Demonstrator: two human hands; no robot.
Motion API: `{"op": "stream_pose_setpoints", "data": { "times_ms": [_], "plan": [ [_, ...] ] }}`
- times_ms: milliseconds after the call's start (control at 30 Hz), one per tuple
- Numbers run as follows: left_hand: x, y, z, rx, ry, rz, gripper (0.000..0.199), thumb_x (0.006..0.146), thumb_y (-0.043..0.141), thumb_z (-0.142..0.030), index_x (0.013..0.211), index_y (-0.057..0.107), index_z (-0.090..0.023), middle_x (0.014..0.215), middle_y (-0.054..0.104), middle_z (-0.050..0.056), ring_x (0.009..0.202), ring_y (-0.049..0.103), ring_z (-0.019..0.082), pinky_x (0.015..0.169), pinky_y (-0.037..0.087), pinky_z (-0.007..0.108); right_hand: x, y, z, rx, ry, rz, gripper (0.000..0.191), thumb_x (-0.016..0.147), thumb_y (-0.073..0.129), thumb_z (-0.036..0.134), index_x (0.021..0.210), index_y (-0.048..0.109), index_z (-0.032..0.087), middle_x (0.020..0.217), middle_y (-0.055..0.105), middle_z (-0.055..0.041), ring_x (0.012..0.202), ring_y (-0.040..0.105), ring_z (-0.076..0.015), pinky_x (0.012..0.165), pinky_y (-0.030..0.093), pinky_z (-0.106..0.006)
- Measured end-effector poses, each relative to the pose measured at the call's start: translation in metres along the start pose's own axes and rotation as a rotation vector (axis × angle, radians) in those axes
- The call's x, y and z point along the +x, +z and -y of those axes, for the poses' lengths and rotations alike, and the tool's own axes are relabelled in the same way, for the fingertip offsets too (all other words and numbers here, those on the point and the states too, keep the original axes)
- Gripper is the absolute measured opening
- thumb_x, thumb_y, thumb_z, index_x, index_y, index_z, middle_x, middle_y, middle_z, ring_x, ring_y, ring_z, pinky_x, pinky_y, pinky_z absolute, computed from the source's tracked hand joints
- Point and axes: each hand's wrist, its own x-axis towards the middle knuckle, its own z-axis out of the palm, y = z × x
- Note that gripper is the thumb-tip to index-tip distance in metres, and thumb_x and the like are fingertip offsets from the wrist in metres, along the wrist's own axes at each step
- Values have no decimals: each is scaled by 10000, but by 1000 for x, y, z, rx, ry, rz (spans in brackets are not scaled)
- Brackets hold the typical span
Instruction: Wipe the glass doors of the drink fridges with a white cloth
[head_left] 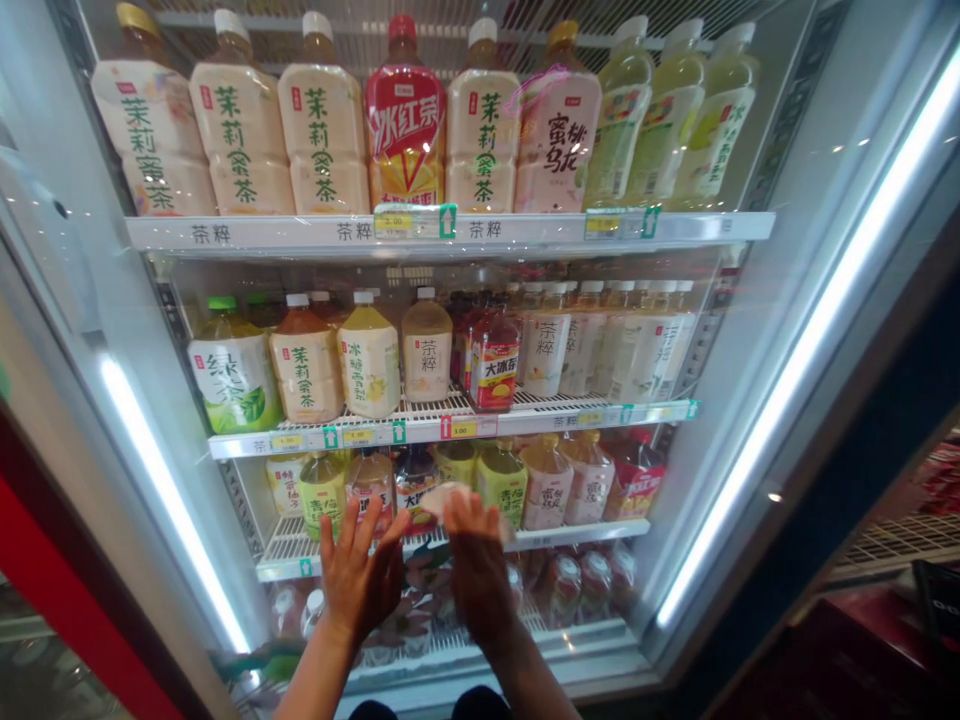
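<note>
My left hand is raised before the lower shelves of a lit drinks cooler, fingers spread, with nothing in it. To its right, my right hand is up with a pale, flat, blurred thing at its fingertips; the hand looks to be pressing or holding it. Behind my hands stand bottles on the third shelf, among them a green one and a dark one. Glare suggests a glass door between my hands and the bottles.
Large tea bottles line the top shelf. Several more stand on the middle shelf. Bright light strips run down the left side and right side. A wire rack is at the right.
</note>
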Motion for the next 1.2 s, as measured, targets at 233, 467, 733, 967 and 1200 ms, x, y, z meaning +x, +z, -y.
{"op": "stream_pose_setpoints", "data": {
  "times_ms": [233,467,733,967,1200],
  "plan": [
    [0,-1,2,-14,2,15,883,816,700,-115,1592,348,-348,1715,233,-7,1608,202,233,1340,93,521,5,-38,-70,-203,419,-307,703,993,349,55,1663,194,203,1731,184,-134,1609,144,-325,1239,239,-731],
    [-4,1,1,-10,-10,21,861,843,680,-141,1598,330,-361,1724,218,-19,1610,194,236,1345,97,519,10,0,15,82,-154,76,678,987,402,18,1638,281,163,1629,440,-71,1566,299,-215,1296,317,-445],
    [-4,-1,0,-40,-17,15,792,849,670,-118,1563,409,-339,1673,378,27,1602,232,240,1344,112,520,29,-32,-55,-152,412,-338,685,995,339,50,1654,228,203,1723,213,-111,1598,195,-319,1250,274,-690],
    [-5,1,1,-55,-29,-1,524,897,627,-168,1402,578,-297,1484,607,74,1598,247,224,1330,130,520,5,8,26,9,-93,35,690,974,398,2,1638,263,132,1617,448,-116,1576,278,-231,1298,293,-509],
    [-1,-2,-3,-55,-48,9,385,906,627,-156,1273,661,-267,1284,712,94,1597,251,209,1321,142,512,8,-45,-85,-206,439,-328,686,996,351,59,1652,241,226,1721,242,-115,1597,222,-305,1259,268,-668]
  ]
}}
